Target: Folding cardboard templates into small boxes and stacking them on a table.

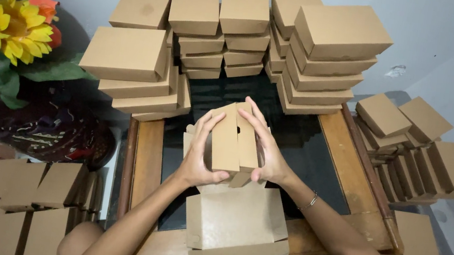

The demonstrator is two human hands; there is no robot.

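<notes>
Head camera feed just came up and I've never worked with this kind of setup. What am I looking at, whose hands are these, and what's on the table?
There is no machine here: one camera sits on a person's head and looks down, so the two bare arms reaching up from the bottom edge are the wearer's own. The left hand and the right hand press from either side on a half-folded brown cardboard box, held above a wooden table with a dark glass top. The box's open lid part hangs toward the wearer. At the far end of the table stand stacks of finished boxes. More finished boxes are piled to the right, off the table. Flat unfolded blanks lie at lower left, and artificial flowers stand at upper left.
</notes>
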